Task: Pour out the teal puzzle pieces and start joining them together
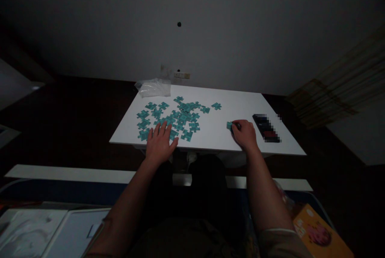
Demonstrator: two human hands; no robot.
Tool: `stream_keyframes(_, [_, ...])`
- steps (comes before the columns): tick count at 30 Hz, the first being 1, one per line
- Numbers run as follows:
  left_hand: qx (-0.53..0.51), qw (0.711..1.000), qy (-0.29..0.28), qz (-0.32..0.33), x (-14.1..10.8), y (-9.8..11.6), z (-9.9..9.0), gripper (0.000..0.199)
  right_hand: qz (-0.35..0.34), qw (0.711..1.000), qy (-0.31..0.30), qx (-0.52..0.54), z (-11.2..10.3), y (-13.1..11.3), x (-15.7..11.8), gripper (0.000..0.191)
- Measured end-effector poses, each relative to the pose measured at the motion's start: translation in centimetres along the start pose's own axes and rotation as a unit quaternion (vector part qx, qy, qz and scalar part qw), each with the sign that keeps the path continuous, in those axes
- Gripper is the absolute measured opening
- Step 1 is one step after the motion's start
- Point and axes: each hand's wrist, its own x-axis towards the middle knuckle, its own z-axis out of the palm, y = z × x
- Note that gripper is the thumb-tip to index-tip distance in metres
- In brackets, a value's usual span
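Note:
Teal jigsaw puzzle pieces (182,116) lie in a loose, partly overlapping spread on the left half of the white table (210,137). My left hand (159,141) rests at the near edge of the spread, fingers stretched out and apart over some pieces, and covers part of them. Over on the right, my right hand (245,133) is closed on a teal puzzle piece (229,125), which pokes out to the left of the fingers at or just above the tabletop. A single puzzle piece (216,106) lies apart to the right of the spread.
A clear plastic bag (155,88) lies at the table's back left corner. Right of my right hand is a dark, partly pixelated object (266,128). An orange box (320,232) sits beside me at lower right. A wall (216,49) with a socket rises behind the table.

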Motion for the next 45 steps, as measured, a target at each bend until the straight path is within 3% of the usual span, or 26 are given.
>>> stream_keyframes(16, [-0.012, 1.0, 0.012, 0.005, -0.1, -0.1, 0.1, 0.071, -0.006, 1.0, 0.007, 0.002, -0.3, -0.6, -0.2, 0.039])
stream_keyframes(34, [-0.006, 1.0, 0.012, 0.006, -0.1, 0.0, 0.0, 0.071, -0.014, 0.999, -0.001, -0.041, -0.1, -0.7, -0.2, 0.046])
stream_keyframes(40, [-0.009, 1.0, 0.009, 0.004, -0.1, 0.0, 0.0, 0.072, -0.063, 0.993, -0.012, -0.103, -0.1, -3.5, -0.3, 0.045])
stream_keyframes(45, [-0.004, 1.0, 0.004, 0.002, -0.1, 0.1, -0.1, 0.072, -0.126, 0.988, -0.061, -0.07, 2.0, -9.3, 1.4, 0.049])
